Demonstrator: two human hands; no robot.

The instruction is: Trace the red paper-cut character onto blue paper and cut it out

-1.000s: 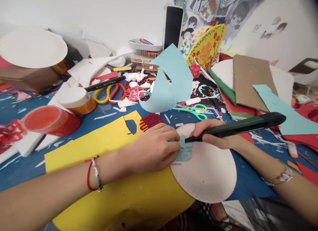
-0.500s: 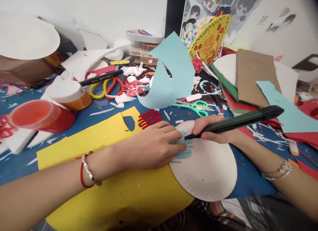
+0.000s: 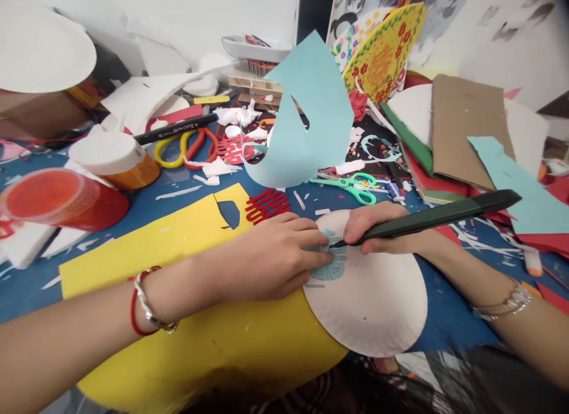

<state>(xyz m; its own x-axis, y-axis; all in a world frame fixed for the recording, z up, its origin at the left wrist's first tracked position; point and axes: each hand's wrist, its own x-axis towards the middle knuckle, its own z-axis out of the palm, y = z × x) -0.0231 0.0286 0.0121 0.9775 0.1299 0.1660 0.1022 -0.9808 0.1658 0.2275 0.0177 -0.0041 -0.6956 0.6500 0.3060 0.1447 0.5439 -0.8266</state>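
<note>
My right hand (image 3: 379, 225) is closed round a dark craft knife (image 3: 429, 223), gripped like a pen. Its tip points left and meets a light blue paper cutout (image 3: 331, 269) of a double-happiness character. The cutout lies on a white paper plate (image 3: 376, 307). With fingers stretched out, my left hand (image 3: 271, 260) presses on the left part of the cutout and hides some of it. Beneath my left hand and forearm is a large yellow paper sheet (image 3: 208, 349); the plate overlaps its right side. A red double-happiness cutout (image 3: 268, 205) rests just beyond my left hand.
Beyond the plate lie green scissors (image 3: 351, 184) and a curled blue sheet (image 3: 302, 156). Jars of red paint (image 3: 66, 199) and orange paint (image 3: 118, 162) stand left. Cardboard (image 3: 470, 126) and coloured paper are stacked right. Paper scraps litter the blue table (image 3: 178, 191).
The view has shifted slightly. The knife lies at a slightly flatter angle, its tip still at the blue cutout. My left hand stays pressed on the cutout.
</note>
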